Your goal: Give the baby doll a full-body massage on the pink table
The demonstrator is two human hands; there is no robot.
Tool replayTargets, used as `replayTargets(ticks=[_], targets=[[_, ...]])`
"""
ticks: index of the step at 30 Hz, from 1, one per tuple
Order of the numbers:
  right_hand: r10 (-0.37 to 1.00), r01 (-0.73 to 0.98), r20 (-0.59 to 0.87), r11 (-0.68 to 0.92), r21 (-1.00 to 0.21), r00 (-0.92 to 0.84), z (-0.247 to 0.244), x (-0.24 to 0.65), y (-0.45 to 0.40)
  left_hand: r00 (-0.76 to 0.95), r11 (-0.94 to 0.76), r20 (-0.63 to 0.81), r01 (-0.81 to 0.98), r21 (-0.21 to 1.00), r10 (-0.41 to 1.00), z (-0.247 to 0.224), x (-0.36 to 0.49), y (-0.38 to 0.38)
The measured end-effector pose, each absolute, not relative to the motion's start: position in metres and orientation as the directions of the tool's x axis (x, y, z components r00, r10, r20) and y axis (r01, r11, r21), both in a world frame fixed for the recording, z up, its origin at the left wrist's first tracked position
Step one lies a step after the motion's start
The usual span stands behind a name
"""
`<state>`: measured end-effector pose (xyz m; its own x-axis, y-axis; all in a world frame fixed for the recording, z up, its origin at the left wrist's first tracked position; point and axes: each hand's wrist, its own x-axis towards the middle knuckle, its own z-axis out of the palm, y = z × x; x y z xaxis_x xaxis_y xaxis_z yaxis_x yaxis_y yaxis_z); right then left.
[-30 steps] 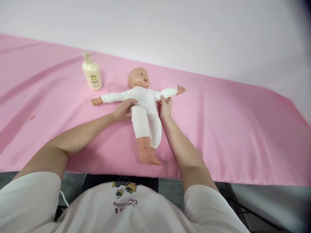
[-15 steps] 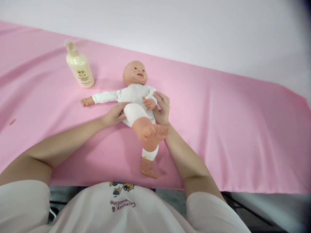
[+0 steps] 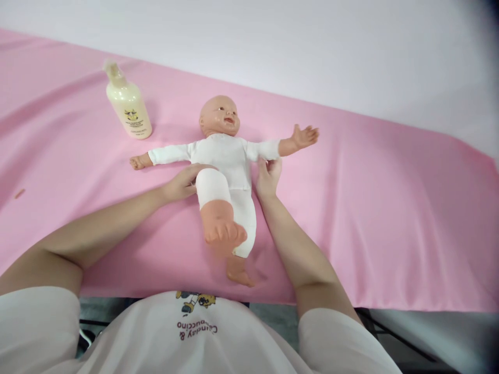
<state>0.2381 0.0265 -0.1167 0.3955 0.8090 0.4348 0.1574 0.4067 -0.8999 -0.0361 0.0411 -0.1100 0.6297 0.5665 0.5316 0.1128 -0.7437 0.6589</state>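
Note:
A baby doll [image 3: 222, 156] with a white cloth body lies on its back, its head away from me and both arms spread out. One of its legs is raised and bent toward me, the other lies flat. My left hand [image 3: 186, 183] is against the doll's hip at the raised leg, its fingers partly hidden behind the thigh. My right hand [image 3: 268, 176] pinches the underside of the doll's sleeve on the right, with the fingertips partly hidden under it.
A pale yellow pump bottle [image 3: 130, 110] stands at the back left. A pink cloth [image 3: 374, 208] with folds covers the table. At the far left lies a small brownish piece [image 3: 19, 194]. Behind the table is a white surface [image 3: 312, 47].
The doll's arm on the right has swung from across its body out to the right, with my right hand shifting slightly right. The raised leg has tilted left.

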Motion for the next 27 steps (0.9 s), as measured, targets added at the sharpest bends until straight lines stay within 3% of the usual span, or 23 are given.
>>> replayTargets(ticks=[5, 10, 15, 18, 21, 27], targets=[[0.82, 0.016, 0.347, 0.383, -0.924, 0.455, -0.121, 0.244, 0.034, 0.687, -0.821, 0.612, -0.039, 0.569, 0.392, -0.094, -0.038, 0.038], [0.856, -0.162, 0.177, 0.287, -0.944, 0.486, -0.134, 0.253, 0.046, 0.742, -0.821, 0.528, 0.052, 0.569, 0.413, -0.098, -0.037, 0.039], [0.866, -0.226, 0.141, 0.277, -0.934, 0.48, -0.14, 0.256, 0.05, 0.74, -0.826, 0.546, 0.023, 0.562, 0.392, -0.101, -0.036, 0.042], [0.851, -0.136, 0.189, 0.288, -0.948, 0.489, -0.137, 0.255, 0.045, 0.727, -0.806, 0.549, 0.01, 0.592, 0.412, -0.098, -0.035, 0.042], [0.818, 0.045, 0.327, 0.349, -0.936, 0.473, -0.131, 0.253, 0.039, 0.712, -0.762, 0.539, -0.009, 0.648, 0.45, -0.093, -0.034, 0.04], [0.729, 0.414, 0.633, 0.507, -0.756, 0.263, -0.13, 0.25, 0.032, 0.695, -0.651, 0.45, 0.035, 0.758, 0.561, -0.086, -0.036, 0.034]])
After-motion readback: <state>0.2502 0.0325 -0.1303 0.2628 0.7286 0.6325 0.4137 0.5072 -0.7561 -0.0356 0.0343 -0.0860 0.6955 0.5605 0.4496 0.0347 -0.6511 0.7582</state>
